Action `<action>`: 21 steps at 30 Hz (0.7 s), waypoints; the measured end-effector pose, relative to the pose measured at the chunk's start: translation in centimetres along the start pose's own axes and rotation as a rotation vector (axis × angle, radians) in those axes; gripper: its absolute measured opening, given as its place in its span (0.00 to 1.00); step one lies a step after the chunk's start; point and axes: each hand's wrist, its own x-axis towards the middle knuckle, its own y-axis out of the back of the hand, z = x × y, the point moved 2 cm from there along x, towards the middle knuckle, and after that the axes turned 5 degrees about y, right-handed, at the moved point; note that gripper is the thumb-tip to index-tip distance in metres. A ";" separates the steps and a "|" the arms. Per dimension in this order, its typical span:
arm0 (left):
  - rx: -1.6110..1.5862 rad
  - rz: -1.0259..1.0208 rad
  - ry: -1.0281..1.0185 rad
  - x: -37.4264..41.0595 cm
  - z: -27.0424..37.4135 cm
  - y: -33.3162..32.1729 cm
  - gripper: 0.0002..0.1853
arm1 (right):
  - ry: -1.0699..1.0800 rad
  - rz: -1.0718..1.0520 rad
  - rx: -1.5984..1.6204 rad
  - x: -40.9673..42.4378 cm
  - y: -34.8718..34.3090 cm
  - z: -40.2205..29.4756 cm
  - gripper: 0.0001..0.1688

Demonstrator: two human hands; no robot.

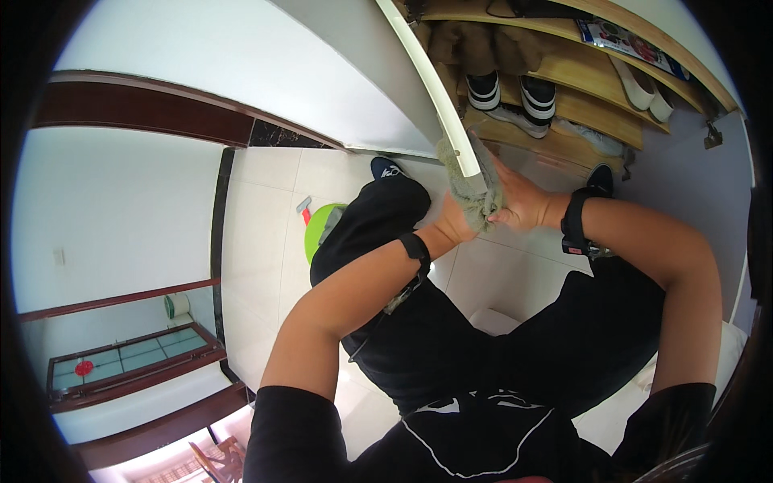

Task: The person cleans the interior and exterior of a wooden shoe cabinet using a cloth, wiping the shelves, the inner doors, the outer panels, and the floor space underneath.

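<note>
A grey-green cloth (477, 205) is folded around the lower end of a white cabinet door's edge (444, 108). My left hand (456, 216) presses the cloth from the left side of the door, its fingers mostly hidden behind the cloth. From the right, my right hand (520, 196) holds the same cloth, with the thumb near its lower end. Both wrists wear black straps. Behind the door, the wooden shoe cabinet (595, 72) stands open, with black-and-white sneakers (483, 90) on a shelf.
White shoes (634, 84), brown furry footwear (483, 45) and a plastic bag (589, 137) are in the cabinet. A bright green round object (317, 232) and a scraper with a red handle (305, 210) are on the tiled floor beside my left leg. A metal hinge (713, 136) sticks out at right.
</note>
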 end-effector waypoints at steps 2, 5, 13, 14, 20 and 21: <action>-0.017 -0.018 0.012 0.2 1.0 -0.2 0.18 | -0.090 -0.105 -0.005 -1.4 0.0 0.8 0.62; -0.102 -0.026 0.097 -0.4 1.2 -1.2 0.16 | -0.236 -0.239 0.038 -2.9 -0.8 1.9 0.62; -0.309 0.066 0.219 0.0 2.9 -2.7 0.11 | -0.200 -0.208 0.054 -4.3 -0.3 3.1 0.56; -0.342 0.048 0.229 0.0 3.2 -2.9 0.11 | -0.207 -0.225 -0.004 -4.9 -0.3 3.3 0.54; -0.425 0.244 0.348 -0.7 2.3 -6.2 0.11 | -0.575 -0.540 0.061 -4.7 -0.9 2.9 0.35; -0.388 0.262 0.351 -0.8 1.6 -8.2 0.11 | -0.573 -0.590 0.045 -6.1 -1.6 4.0 0.34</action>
